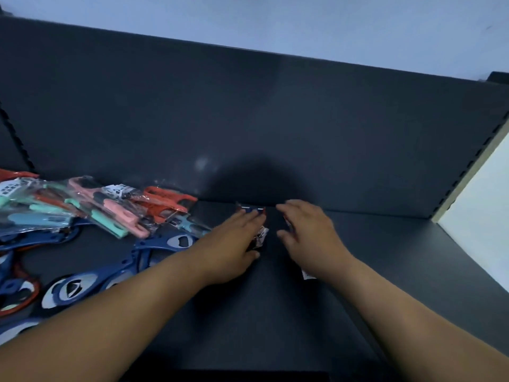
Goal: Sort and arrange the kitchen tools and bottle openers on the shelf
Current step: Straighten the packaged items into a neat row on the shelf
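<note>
My left hand [234, 244] lies flat with straight fingers on a small dark packaged tool [256, 212] close to the shelf's back wall; a red and blue end and a white label show past the fingers. My right hand [308, 230] hovers just right of it, fingers loosely spread, holding nothing. A heap of wrapped tools [110, 208] in pink, mint and red lies at the left. Blue bottle openers [165, 244] with white patches are spread in front of that heap.
The dark shelf board [275, 312] runs from the back panel [275, 119] to the front edge. A slotted upright [473, 161] and a pale side wall close off the right. A small white tag [307, 274] peeks out under my right wrist.
</note>
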Demonstrator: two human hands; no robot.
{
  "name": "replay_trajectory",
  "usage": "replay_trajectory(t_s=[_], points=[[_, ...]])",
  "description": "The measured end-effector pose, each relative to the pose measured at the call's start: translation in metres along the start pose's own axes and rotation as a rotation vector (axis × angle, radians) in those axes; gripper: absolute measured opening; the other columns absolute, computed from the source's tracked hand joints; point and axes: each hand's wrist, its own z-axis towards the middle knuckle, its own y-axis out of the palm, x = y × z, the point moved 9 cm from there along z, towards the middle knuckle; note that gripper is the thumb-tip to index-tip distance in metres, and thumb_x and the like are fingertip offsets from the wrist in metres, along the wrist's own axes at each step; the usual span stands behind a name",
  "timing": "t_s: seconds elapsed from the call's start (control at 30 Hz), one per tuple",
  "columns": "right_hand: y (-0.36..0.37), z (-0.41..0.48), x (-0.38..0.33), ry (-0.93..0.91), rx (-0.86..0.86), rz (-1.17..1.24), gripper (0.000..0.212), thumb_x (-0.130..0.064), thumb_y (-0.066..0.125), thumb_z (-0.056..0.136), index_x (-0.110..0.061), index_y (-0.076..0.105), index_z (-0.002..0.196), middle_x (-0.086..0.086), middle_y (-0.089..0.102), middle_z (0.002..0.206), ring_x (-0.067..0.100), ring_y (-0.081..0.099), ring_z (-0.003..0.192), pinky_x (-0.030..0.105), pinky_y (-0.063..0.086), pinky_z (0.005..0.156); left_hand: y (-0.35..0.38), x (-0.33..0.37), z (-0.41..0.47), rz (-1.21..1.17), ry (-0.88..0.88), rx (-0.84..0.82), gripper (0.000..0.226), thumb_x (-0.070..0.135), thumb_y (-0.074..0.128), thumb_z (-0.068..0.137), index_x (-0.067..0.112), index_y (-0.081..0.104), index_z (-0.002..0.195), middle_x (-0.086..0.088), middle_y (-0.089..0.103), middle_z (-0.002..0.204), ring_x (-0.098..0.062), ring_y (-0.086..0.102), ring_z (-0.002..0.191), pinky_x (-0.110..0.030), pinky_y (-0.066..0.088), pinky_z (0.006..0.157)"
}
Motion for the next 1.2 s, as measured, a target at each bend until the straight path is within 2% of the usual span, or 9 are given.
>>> replay_trajectory(t_s=[0.1,0.2,0.4,0.53,0.6,0.7,0.83,0.97,1.2], points=[[0.029,0.001,-0.026,-0.165,-0.173,-0.031,0.056,-0.038,0.054,0.091,-0.028,0.038,0.144,-0.003,0.034,0.151,0.020,0.031,0.138,0.035,0.022,0.115,-0.007,-0.017,-0.002,0.092,-0.096,0.035,0.081,0.047,0.055,0.088,0.019,0.013,0.152,-0.003,0.013,0.160,-0.022,0.009,0.147,-0.037,0.014,0.119],[0.054,-0.001,-0.025,-0.136,-0.324,-0.036,0.055,-0.044,0.050,0.092,-0.029,0.037,0.144,-0.004,0.028,0.155,0.020,0.027,0.140,0.039,0.020,0.116,-0.009,-0.028,-0.009,0.104,-0.126,0.017,0.056,0.045,0.052,0.089,0.024,0.038,0.139,0.003,0.043,0.143,-0.020,0.040,0.131,-0.037,0.032,0.107],[0.035,-0.001,-0.013,-0.082,-0.202,-0.030,0.024,-0.021,0.053,0.083,-0.012,0.059,0.104,0.001,0.056,0.121,0.021,0.053,0.112,0.020,0.036,0.089,-0.023,-0.039,-0.019,0.029,-0.141,0.125,0.019,0.024,0.053,0.086,0.022,0.057,0.104,0.001,0.055,0.106,-0.019,0.052,0.102,-0.032,0.043,0.086],[0.037,-0.003,-0.025,-0.080,-0.210,-0.059,0.050,-0.034,0.054,0.087,-0.021,0.046,0.135,-0.001,0.031,0.151,0.021,0.037,0.134,0.027,0.029,0.110,-0.033,-0.034,-0.027,0.136,-0.138,0.153,0.025,0.044,0.048,0.091,0.021,0.058,0.089,0.002,0.056,0.095,-0.020,0.054,0.093,-0.029,0.036,0.074],[0.045,-0.001,-0.026,-0.083,-0.235,-0.110,0.053,-0.036,0.049,0.091,-0.025,0.039,0.142,-0.002,0.031,0.152,0.020,0.034,0.136,0.030,0.027,0.113,-0.046,-0.042,-0.028,0.169,-0.163,0.236,0.028,0.045,0.048,0.091,0.020,0.059,0.092,-0.001,0.056,0.097,-0.022,0.053,0.095,-0.030,0.036,0.076],[0.045,0.003,-0.013,0.019,-0.214,-0.194,0.053,-0.038,0.046,0.092,-0.023,0.038,0.143,-0.001,0.041,0.147,0.021,0.038,0.133,0.030,0.029,0.111,-0.066,-0.077,-0.026,0.313,-0.264,0.330,0.036,0.041,0.048,0.090,0.019,0.054,0.118,-0.006,0.051,0.123,-0.029,0.045,0.119,-0.037,0.034,0.100],[0.044,0.003,-0.017,0.052,-0.184,-0.242,0.056,-0.043,0.045,0.091,-0.023,0.039,0.143,0.000,0.038,0.148,0.024,0.033,0.136,0.037,0.025,0.114,-0.060,-0.135,-0.025,0.281,-0.507,0.102,0.064,0.054,0.044,0.090,0.026,0.029,0.146,-0.006,0.025,0.154,-0.035,0.012,0.143,-0.051,0.011,0.114],[0.040,0.007,-0.050,-0.059,-0.076,-0.155,0.054,-0.036,0.051,0.083,-0.015,0.054,0.133,0.008,0.051,0.138,0.028,0.045,0.130,0.038,0.030,0.109,-0.049,-0.147,-0.026,0.163,-0.493,0.076,0.051,0.048,0.046,0.086,0.047,0.039,0.137,0.002,0.044,0.143,-0.029,0.035,0.131,-0.048,0.024,0.108],[0.044,0.018,-0.092,-0.160,-0.101,0.022,0.052,-0.028,0.050,0.095,-0.017,0.038,0.144,0.000,0.038,0.149,0.014,0.032,0.137,0.017,0.016,0.110,-0.065,-0.126,-0.028,0.146,-0.257,0.329,0.031,0.027,0.044,0.090,0.032,0.064,0.113,0.002,0.065,0.110,-0.026,0.055,0.106,-0.037,0.041,0.094]])
